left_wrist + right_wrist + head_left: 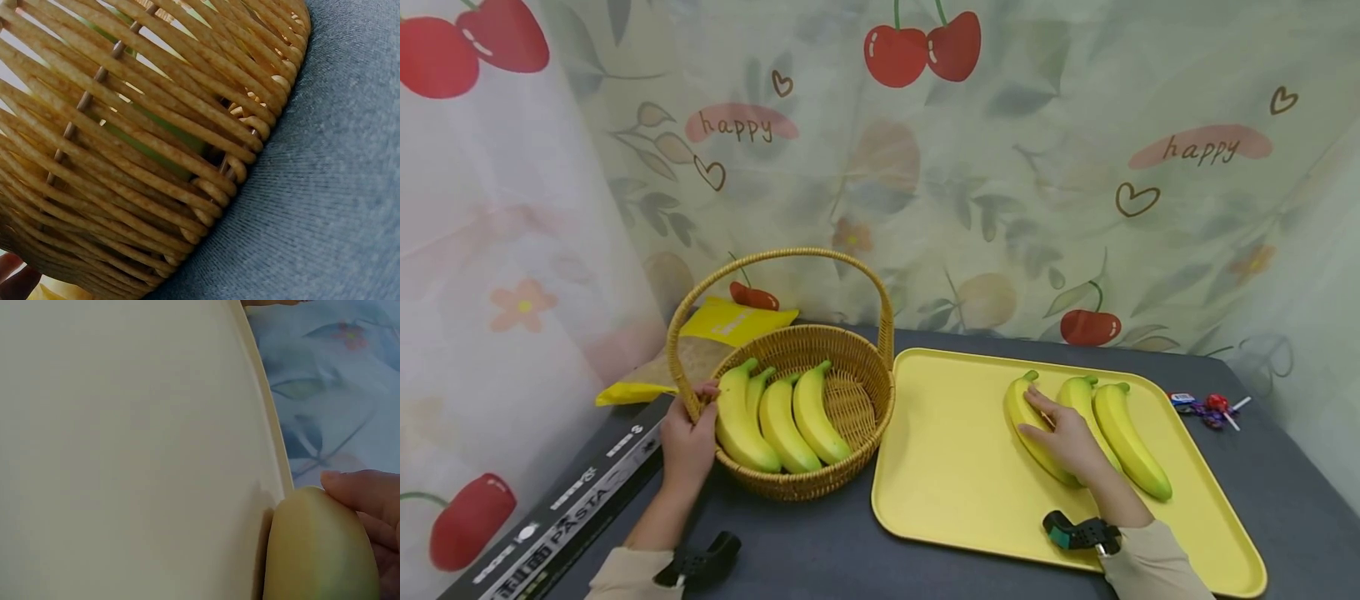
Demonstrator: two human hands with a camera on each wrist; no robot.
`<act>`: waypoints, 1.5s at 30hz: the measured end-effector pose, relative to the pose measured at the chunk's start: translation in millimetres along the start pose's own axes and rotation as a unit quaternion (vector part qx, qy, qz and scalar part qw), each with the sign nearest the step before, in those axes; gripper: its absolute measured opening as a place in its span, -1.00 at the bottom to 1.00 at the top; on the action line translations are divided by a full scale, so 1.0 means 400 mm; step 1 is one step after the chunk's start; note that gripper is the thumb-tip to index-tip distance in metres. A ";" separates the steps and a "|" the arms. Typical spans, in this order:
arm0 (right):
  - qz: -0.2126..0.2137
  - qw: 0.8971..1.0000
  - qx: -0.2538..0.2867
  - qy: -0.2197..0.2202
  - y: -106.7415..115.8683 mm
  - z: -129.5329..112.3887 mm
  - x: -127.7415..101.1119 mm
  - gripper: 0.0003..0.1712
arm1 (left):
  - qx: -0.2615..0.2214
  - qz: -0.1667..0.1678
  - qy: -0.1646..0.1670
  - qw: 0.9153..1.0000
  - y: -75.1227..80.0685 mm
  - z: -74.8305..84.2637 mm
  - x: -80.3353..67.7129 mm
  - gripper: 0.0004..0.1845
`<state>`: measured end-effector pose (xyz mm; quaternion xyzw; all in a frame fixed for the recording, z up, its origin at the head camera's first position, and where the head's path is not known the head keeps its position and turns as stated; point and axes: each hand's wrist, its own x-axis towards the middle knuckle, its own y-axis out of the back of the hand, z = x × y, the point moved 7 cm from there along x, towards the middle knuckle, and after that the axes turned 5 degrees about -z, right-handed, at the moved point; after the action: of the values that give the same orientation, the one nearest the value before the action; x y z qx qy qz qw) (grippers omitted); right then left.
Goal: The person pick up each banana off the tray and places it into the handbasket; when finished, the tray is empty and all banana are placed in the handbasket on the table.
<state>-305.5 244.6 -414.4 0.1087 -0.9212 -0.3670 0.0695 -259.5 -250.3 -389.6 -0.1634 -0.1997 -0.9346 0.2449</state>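
So, the yellow tray [947,450] lies flat on the right, the wicker basket [797,487] close at its left, handle [676,358] upright. The left hand's [691,442] fingers clamp the handle's left foot, presumably steadying the basket, while the right hand's [1063,433] thumb and fingers pinch the tray's leftmost banana [1021,412] from both sides, likely for security, two more beside it, four in the basket

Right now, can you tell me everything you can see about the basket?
The basket is round, golden-brown and woven, from what looks like wicker, with gaps between strands and one tall arched handle. It stands upright on the dark table, left of the yellow tray. Four bananas lie inside, toward its left, leaving some woven floor bare. The left hand holds its left side near the handle's foot.
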 end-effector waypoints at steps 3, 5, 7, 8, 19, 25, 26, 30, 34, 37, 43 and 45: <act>-0.015 1.000 -0.009 0.007 -0.007 0.006 0.002 -0.24 | -0.001 0.001 -0.002 1.000 0.001 0.004 0.000 -0.82; -0.019 1.000 -0.015 0.014 -0.011 0.010 0.002 -0.22 | -0.003 0.000 -0.003 1.000 0.001 0.006 0.000 -0.82; -0.018 0.999 -0.020 0.016 -0.013 0.012 0.000 -0.21 | -0.004 -0.001 -0.003 1.000 -0.001 0.008 0.000 -0.83; -0.018 1.000 -0.020 0.015 -0.014 0.012 -0.001 -0.22 | -0.004 -0.002 -0.002 1.000 -0.001 0.008 0.001 -0.83; -0.014 0.999 -0.039 0.032 -0.014 0.003 -0.001 -0.17 | -0.004 -0.001 0.000 1.000 0.002 0.005 -0.003 -0.81; -0.007 0.997 -0.053 0.049 -0.015 0.003 -0.002 -0.17 | -0.009 0.000 -0.007 1.000 0.002 0.007 -0.002 -0.82; -0.006 0.997 -0.051 0.054 -0.015 0.002 -0.003 -0.18 | -0.009 0.000 -0.009 1.000 0.001 0.007 -0.002 -0.82; 0.007 0.996 -0.051 0.074 -0.015 -0.005 -0.010 -0.23 | -0.006 0.001 -0.012 1.000 0.001 0.005 -0.002 -0.82; 0.009 0.996 -0.053 0.068 -0.017 -0.003 -0.011 -0.24 | 0.001 0.001 -0.010 1.000 0.001 0.002 -0.002 -0.82; 0.000 0.997 -0.058 0.056 -0.020 0.002 -0.009 -0.25 | 0.001 -0.001 -0.006 1.000 0.002 0.002 -0.004 -0.82; 0.000 0.997 -0.059 0.051 -0.015 -0.007 -0.009 -0.30 | -0.007 -0.005 -0.009 1.000 0.002 0.006 -0.004 -0.82; 0.000 0.997 -0.054 0.048 -0.013 -0.010 -0.010 -0.31 | -0.007 -0.004 -0.010 1.000 0.001 0.006 -0.003 -0.81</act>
<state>-300.3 239.5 -415.3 0.1220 -0.8956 -0.4108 0.1190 -257.8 -248.9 -387.9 -0.1730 -0.1966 -0.9354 0.2378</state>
